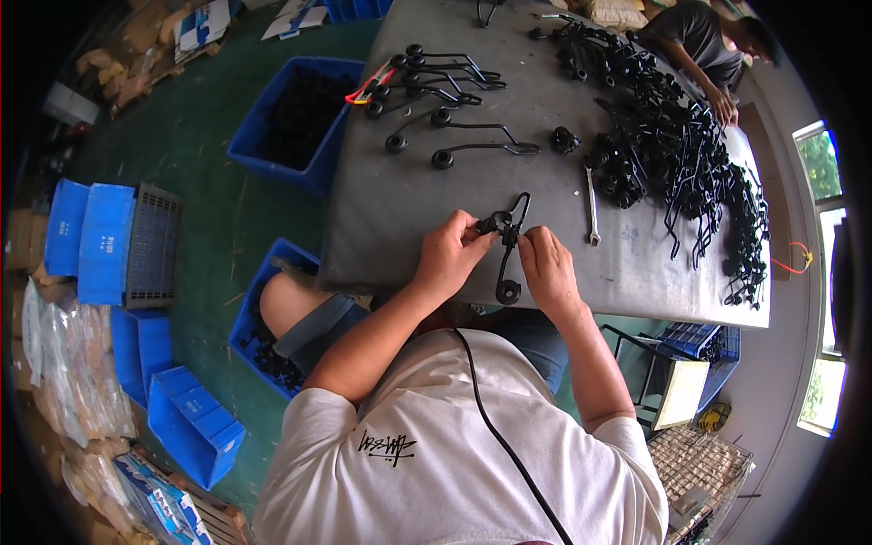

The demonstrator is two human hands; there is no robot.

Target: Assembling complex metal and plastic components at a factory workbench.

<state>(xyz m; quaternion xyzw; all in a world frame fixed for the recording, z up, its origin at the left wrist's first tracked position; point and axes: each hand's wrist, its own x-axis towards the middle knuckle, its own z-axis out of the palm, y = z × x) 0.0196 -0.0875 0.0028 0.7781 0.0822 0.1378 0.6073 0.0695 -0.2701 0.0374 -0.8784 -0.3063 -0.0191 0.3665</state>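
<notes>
Over the near part of the grey table (381, 218), a black bent metal rod with a round end (508, 291) is between my hands. My left hand (450, 254) is closed, thumb and finger pinching a small black ring-like part (496, 221) against the rod. My right hand (550, 270) is closed at the rod's middle from the other side; its fingertips partly hide what they grip. Beyond them lie several similar bent rods (481, 146) with round black ends. Right of my hands rests a combination wrench (592, 204), near a small black cluster of parts (565, 140).
Black rods heap up (672, 136) along the table's right side, where another person (699, 54) works. A red-handled tool (368, 86) lies at the left edge. Blue bins (238, 136) with black parts stand on the floor to the left, one beside my leg. Stacked blue crates (104, 241) stand farther left.
</notes>
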